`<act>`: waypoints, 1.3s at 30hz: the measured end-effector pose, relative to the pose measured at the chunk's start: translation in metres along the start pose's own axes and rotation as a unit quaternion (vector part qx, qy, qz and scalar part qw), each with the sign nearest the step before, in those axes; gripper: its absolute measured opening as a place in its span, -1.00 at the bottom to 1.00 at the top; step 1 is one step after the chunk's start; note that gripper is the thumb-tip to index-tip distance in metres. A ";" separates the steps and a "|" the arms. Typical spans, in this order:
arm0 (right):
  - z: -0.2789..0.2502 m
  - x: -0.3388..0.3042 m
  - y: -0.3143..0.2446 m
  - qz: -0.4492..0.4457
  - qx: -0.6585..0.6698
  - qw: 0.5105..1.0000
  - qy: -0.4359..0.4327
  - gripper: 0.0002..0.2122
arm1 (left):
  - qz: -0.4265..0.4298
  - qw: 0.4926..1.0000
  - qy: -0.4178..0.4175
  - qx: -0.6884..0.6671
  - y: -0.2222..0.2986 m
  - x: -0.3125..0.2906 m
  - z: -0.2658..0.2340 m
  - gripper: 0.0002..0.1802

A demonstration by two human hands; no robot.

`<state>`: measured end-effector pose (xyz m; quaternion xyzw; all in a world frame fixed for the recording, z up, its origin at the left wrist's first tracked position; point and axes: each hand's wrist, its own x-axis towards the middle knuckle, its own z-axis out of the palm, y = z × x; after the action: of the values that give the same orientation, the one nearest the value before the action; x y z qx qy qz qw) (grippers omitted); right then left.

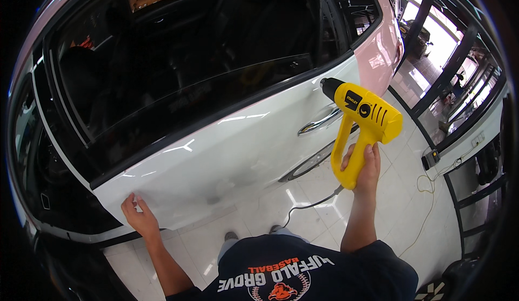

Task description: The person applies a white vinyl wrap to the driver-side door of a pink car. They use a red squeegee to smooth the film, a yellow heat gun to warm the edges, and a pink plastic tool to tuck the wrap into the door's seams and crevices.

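Observation:
In my right hand (367,166) is a yellow heat gun (370,109), its fingers wrapped round the handle. The gun's dark nozzle points up and left, in front of the car door (216,139) near the chrome door handle (320,121). My left hand (141,217) is at the lower left corner of the door, fingertips up against the white surface and slightly apart. That white surface is glossy, with cloudy, uneven patches low in the middle. Pink paint shows along the window line and on the rear body panel (373,66).
A dark power cord (313,202) runs from the gun down towards the tiled floor (427,203). A wheel (311,165) shows below the door. Glass framed in black (448,74) and a wall socket (478,139) stand at the right, with a thin yellow cable (431,193) on the floor.

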<state>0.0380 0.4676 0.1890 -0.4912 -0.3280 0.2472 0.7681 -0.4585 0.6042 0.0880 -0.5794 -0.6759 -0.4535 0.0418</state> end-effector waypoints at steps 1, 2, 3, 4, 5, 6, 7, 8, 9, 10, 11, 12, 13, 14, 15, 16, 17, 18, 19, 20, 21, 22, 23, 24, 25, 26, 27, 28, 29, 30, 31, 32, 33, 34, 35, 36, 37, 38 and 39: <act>0.000 0.000 -0.001 0.001 0.003 1.000 -0.003 -0.67 | 0.001 1.000 -0.011 -0.007 0.003 -0.005 0.001 -0.73; -0.001 0.001 -0.002 0.002 0.008 1.000 -0.009 -0.67 | 0.014 0.999 -0.045 -0.027 0.006 -0.012 0.005 -0.74; -0.001 0.000 -0.002 0.005 0.014 1.000 -0.015 -0.66 | 0.028 0.995 -0.079 -0.045 0.009 -0.024 0.012 -0.74; -0.004 0.000 -0.004 0.007 0.019 1.000 -0.020 -0.66 | 0.042 0.991 -0.114 -0.062 0.016 -0.039 0.018 -0.74; -0.004 -0.001 -0.005 0.013 0.023 0.999 -0.029 -0.65 | 0.033 0.981 -0.177 -0.078 0.025 -0.055 0.025 -0.73; -0.003 -0.003 -0.007 0.020 0.026 0.999 -0.037 -0.65 | 0.026 0.966 -0.240 -0.092 0.036 -0.074 0.031 -0.73; -0.003 -0.004 -0.009 0.025 0.030 0.998 -0.041 -0.64 | 0.040 0.944 -0.313 -0.096 0.042 -0.092 0.036 -0.71; -0.002 -0.007 -0.011 0.034 0.052 0.997 -0.054 -0.67 | 0.057 0.916 -0.385 -0.097 0.046 -0.108 0.042 -0.69; -0.002 -0.011 -0.013 0.042 0.073 0.994 -0.064 -0.69 | 0.095 0.885 -0.447 -0.088 0.047 -0.124 0.049 -0.66; -0.001 -0.015 -0.014 0.050 0.095 0.991 -0.075 -0.71 | 0.131 0.850 -0.505 -0.075 0.047 -0.140 0.053 -0.63; -0.004 -0.017 -0.015 0.063 0.104 0.989 -0.087 -0.67 | 0.176 0.813 -0.553 -0.048 0.046 -0.157 0.059 -0.59; -0.005 -0.022 -0.014 0.071 0.111 0.986 -0.105 -0.67 | 0.219 0.772 -0.596 -0.019 0.046 -0.168 0.062 -0.54; -0.007 -0.027 -0.014 0.074 0.116 0.983 -0.122 -0.66 | 0.221 0.749 -0.625 -0.021 0.052 -0.172 0.065 -0.53; -0.010 -0.031 -0.014 0.077 0.120 0.980 -0.137 -0.66 | 0.224 0.723 -0.653 -0.021 0.059 -0.176 0.069 -0.51; -0.011 -0.034 -0.014 0.101 0.121 0.975 -0.154 -0.66 | 0.228 0.695 -0.682 -0.019 0.066 -0.179 0.072 -0.49; -0.013 -0.039 -0.013 0.122 0.128 0.970 -0.165 -0.66 | 0.234 0.699 -0.675 -0.009 0.067 -0.182 0.072 -0.49; -0.014 -0.042 -0.013 0.142 0.136 0.965 -0.173 -0.65 | 0.243 0.703 -0.669 -0.001 0.065 -0.186 0.072 -0.49; -0.009 -0.045 -0.013 0.168 0.143 0.956 -0.194 -0.65 | 0.255 0.701 -0.666 0.007 0.062 -0.187 0.070 -0.48; -0.005 -0.046 -0.012 0.190 0.155 0.946 -0.212 -0.65 | 0.250 0.699 -0.670 0.025 0.065 -0.184 0.065 -0.48; -0.008 -0.043 -0.015 0.180 0.146 0.943 -0.238 -0.62 | 0.253 0.699 -0.668 0.031 0.067 -0.183 0.068 -0.48; -0.011 -0.041 -0.014 0.170 0.142 0.937 -0.270 -0.58 | 0.266 0.692 -0.670 0.039 0.066 -0.180 0.072 -0.48; -0.016 -0.037 -0.009 0.115 0.083 0.959 -0.246 -0.56 | 0.276 0.687 -0.671 0.045 0.078 -0.177 0.075 -0.48; -0.023 -0.030 -0.002 0.062 0.022 0.973 -0.221 -0.53 | 0.287 0.676 -0.676 0.057 0.091 -0.172 0.076 -0.48; -0.040 -0.020 0.003 0.015 -0.038 0.978 -0.206 -0.51 | 0.294 0.673 -0.675 0.064 0.108 -0.177 0.082 -0.48; -0.045 -0.027 -0.009 0.064 -0.009 0.975 -0.211 -0.45 | 0.299 0.666 -0.679 0.072 0.105 -0.179 0.075 -0.49; -0.049 -0.032 -0.011 0.049 -0.001 0.981 -0.186 -0.45 | 0.303 0.660 -0.683 0.081 0.104 -0.179 0.068 -0.49; -0.057 -0.026 -0.012 0.033 0.002 0.985 -0.169 -0.46 | 0.304 0.657 -0.685 0.082 0.114 -0.184 0.068 -0.49; -0.065 -0.022 -0.013 0.017 0.006 0.988 -0.151 -0.46 | 0.305 0.654 -0.687 0.084 0.126 -0.189 0.070 -0.49; -0.075 -0.019 -0.015 0.034 0.016 0.989 -0.144 -0.46 | 0.305 0.652 -0.689 0.087 0.137 -0.193 0.071 -0.49; -0.080 -0.015 -0.016 0.052 0.022 0.988 -0.145 -0.46 | 0.303 0.648 -0.693 0.083 0.143 -0.201 0.072 -0.49; -0.084 -0.012 -0.015 0.071 0.029 0.986 -0.148 -0.46 | 0.300 0.646 -0.698 0.080 0.148 -0.208 0.072 -0.49; -0.086 -0.011 -0.012 0.076 0.037 0.987 -0.140 -0.48 | 0.295 0.644 -0.701 0.077 0.153 -0.212 0.072 -0.49; -0.083 -0.013 -0.009 0.086 0.041 0.985 -0.145 -0.50 | 0.296 0.637 -0.707 0.077 0.154 -0.219 0.065 -0.50; -0.080 -0.015 -0.007 0.094 0.041 0.983 -0.154 -0.52 | 0.295 0.634 -0.711 0.071 0.157 -0.226 0.061 -0.50; -0.078 -0.021 -0.007 0.111 0.076 0.978 -0.159 -0.54 | 0.292 0.633 -0.714 0.066 0.158 -0.233 0.055 -0.50; -0.077 -0.028 -0.009 0.129 0.107 0.969 -0.180 -0.57 | 0.291 0.629 -0.717 0.073 0.155 -0.242 0.051 -0.50; -0.076 -0.035 -0.010 0.150 0.139 0.958 -0.203 -0.59 | 0.287 0.627 -0.720 0.081 0.148 -0.251 0.049 -0.50; -0.076 -0.043 -0.007 0.150 0.166 0.949 -0.221 -0.62 | 0.279 0.631 -0.719 0.087 0.146 -0.259 0.045 -0.50; -0.076 -0.051 -0.003 0.151 0.193 0.940 -0.237 -0.65 | 0.287 0.634 -0.712 0.091 0.151 -0.262 0.043 -0.53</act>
<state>0.0610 0.3851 0.1554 -0.3047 -0.3680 0.5283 0.7019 -0.2289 0.4242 -0.0041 -0.8807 -0.3333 0.1985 -0.2718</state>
